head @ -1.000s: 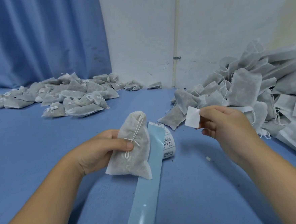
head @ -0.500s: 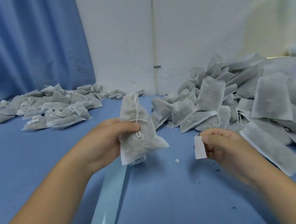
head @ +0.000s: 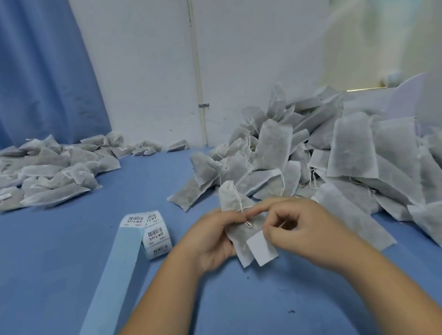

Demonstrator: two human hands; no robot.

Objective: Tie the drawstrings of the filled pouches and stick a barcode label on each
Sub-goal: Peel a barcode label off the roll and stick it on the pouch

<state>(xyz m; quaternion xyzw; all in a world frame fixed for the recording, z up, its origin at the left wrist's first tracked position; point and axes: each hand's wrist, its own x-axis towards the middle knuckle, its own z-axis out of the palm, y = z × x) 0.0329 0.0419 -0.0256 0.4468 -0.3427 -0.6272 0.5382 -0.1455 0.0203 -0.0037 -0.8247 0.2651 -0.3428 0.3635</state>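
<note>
While left hand [head: 212,242] is gripping the tied pouch [head: 232,200], right hand [head: 300,227] is pinching a label [head: 262,250] on, likely needing smoothing.

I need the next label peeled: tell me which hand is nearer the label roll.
Left. The left hand, holding the pouch, is just right of the label roll; the right hand, pinching a label, lies beyond the pouch.

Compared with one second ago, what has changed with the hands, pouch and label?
The right hand carried the label left, against the lower part of the pouch; the hands, apart before, now meet. Unchanged: left hand grips the pouch, right fingers pinch the label.
</note>
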